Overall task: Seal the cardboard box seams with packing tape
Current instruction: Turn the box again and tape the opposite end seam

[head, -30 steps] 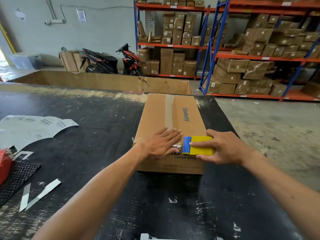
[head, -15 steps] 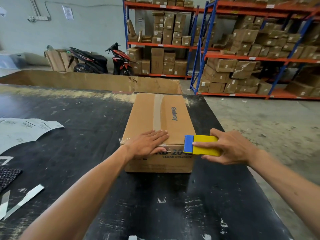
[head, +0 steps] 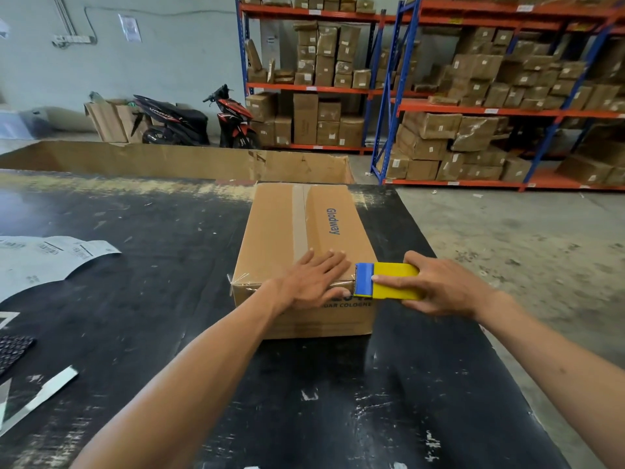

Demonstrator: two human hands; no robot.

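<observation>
Tape dispenser [head: 389, 281] slid rightward to box [head: 304, 238] corner, right hand [head: 439, 286] gripping; left hand [head: 314, 277] flat; scuffed black table [head: 152, 282].

Box [head: 304, 231] flanked by bare tabletop [head: 169, 265].

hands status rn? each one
Left hand: open, flat on the cardboard box, pressing the near edge.
Right hand: closed on the yellow-and-blue tape dispenser.

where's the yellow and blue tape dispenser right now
In the head view, the tape dispenser is right of centre, gripped in the right hand at the cardboard box's near right top corner, beside the left hand.
</observation>
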